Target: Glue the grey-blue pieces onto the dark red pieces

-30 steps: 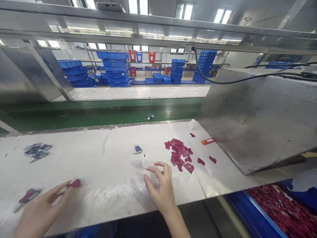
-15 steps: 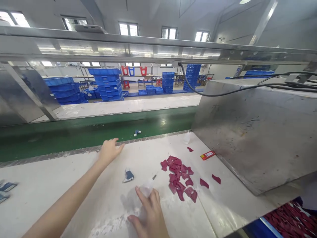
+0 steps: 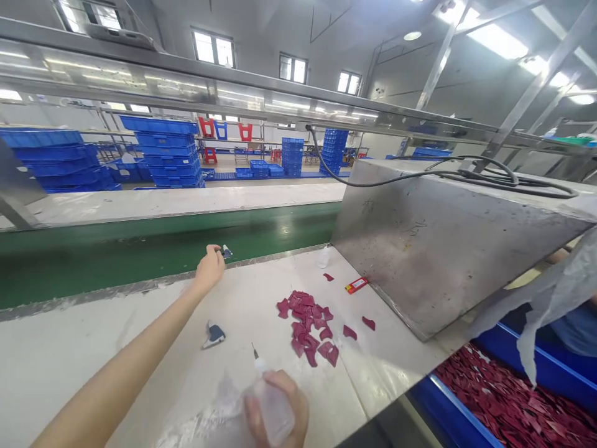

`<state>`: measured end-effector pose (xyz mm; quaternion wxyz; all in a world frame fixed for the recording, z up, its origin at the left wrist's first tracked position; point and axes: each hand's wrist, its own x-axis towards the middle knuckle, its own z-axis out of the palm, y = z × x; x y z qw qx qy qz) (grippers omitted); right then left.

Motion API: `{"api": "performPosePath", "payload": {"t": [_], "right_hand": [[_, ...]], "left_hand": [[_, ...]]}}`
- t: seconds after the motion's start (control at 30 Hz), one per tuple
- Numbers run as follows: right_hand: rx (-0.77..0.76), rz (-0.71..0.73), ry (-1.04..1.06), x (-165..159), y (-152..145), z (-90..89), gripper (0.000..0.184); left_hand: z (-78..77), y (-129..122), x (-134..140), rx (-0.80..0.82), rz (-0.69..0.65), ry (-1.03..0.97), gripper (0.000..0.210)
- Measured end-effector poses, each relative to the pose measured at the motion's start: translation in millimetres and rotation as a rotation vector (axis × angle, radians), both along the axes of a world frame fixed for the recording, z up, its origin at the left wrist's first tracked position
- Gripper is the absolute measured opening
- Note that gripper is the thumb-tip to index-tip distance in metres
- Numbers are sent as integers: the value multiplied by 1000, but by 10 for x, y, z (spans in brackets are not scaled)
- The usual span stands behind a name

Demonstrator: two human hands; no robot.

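Note:
My left hand (image 3: 211, 269) reaches to the near edge of the green belt (image 3: 153, 249). Its fingers are closed at a small blue-and-white piece (image 3: 226, 251), which they seem to pinch. Low in the middle, my right hand (image 3: 293, 401) wraps around a translucent needle-tip bottle (image 3: 274, 407), with its thin metal tip pointing up and away. A second blue-and-white piece (image 3: 214, 335) lies on the white table (image 3: 163, 348) between my hands. Right of the bottle, a loose pile of dark red cut pieces (image 3: 305, 320) is spread out.
A small clear bottle (image 3: 323, 256) and a red-yellow packet (image 3: 356, 285) lie near a large metal box (image 3: 410, 242). A blue crate (image 3: 459, 404) of red pieces stands below the table's right edge. Part of another person shows behind hanging plastic (image 3: 553, 286).
My left hand has reached forward to the piece on the belt and closed its fingers. My right hand, open before, now grips the needle-tip bottle. The view has turned right.

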<state>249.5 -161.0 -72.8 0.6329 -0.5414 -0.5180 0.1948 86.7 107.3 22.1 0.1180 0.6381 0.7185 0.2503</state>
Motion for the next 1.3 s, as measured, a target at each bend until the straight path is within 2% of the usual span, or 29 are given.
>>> {"api": "performPosePath", "payload": {"t": [0.13, 0.2, 0.27, 0.33, 0.43, 0.53, 0.67, 0.9, 1.3], "right_hand": [[3, -56, 169, 161, -77, 41, 34], [-21, -73, 263, 242, -86, 75, 39], [-76, -52, 331, 302, -102, 112, 40], [-102, -22, 361, 331, -139, 147, 37], [-102, 9, 346, 324, -227, 197, 31], [-136, 50, 273, 310, -312, 227, 29], [-78, 85, 109, 355, -362, 187, 25], [-2, 119, -34, 384, -347, 70, 19], [16, 100, -85, 354, -310, 128, 15]], "left_hand": [[-24, -1085, 30, -12, -180, -72, 35], [-117, -1681, 22, -40, -259, -119, 38], [-274, -2205, 21, -70, -301, -173, 36], [-469, -2611, 52, -99, -282, -183, 30], [-730, -2989, 169, -117, -222, -167, 20], [-847, -3170, 326, -42, -114, -127, 16], [-842, -3238, 451, 132, -18, -51, 11], [-855, -3191, 421, 166, -57, -31, 12], [-790, -3192, 470, 187, -67, 30, 11]]}}
